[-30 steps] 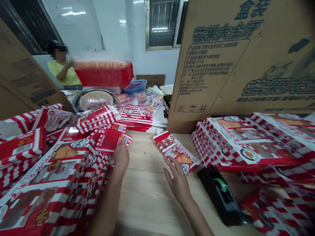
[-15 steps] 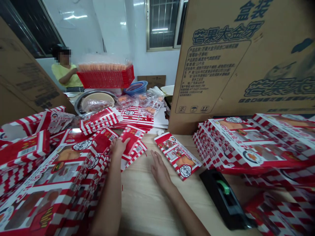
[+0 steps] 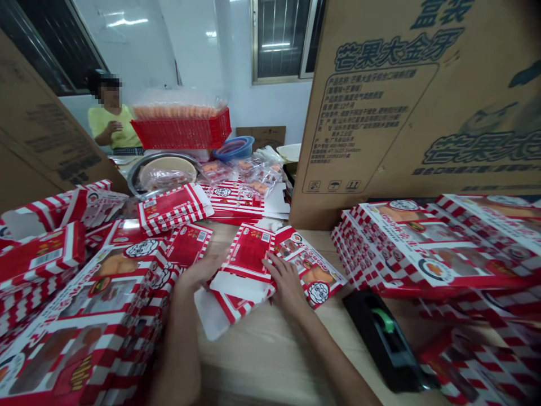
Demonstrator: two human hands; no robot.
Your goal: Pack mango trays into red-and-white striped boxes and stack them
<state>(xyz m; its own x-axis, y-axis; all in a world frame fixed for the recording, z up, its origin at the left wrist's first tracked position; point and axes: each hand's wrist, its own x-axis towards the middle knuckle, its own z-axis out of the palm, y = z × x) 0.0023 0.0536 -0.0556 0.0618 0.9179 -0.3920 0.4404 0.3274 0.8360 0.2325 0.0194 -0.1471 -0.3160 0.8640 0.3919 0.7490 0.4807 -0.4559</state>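
Note:
A red-and-white carton (image 3: 249,251) lies tilted in front of me, its plain red back with a barcode facing up. White flaps stand open at its near end. Fingers of my left hand (image 3: 202,273) press on its left edge, partly hidden and a little blurred. My right hand (image 3: 286,279) grips its right edge, fingertips on the top face. Beneath its near end, another striped carton piece (image 3: 232,307) with a white flap shows. Just right of my right hand, a windowed snack box (image 3: 316,273) lies face up, its left part covered.
Stacked snack boxes rise at left (image 3: 97,287) and right (image 3: 406,248). A black tape dispenser (image 3: 389,344) sits at right. Tall cardboard boxes flank the table, one at right (image 3: 380,113). Behind are bagged candies (image 3: 257,175), a red basket (image 3: 181,132) and a seated person (image 3: 114,124).
The carton has come from the left to the middle, and its near flaps now show open. My right hand has moved from the bare tabletop onto its right edge.

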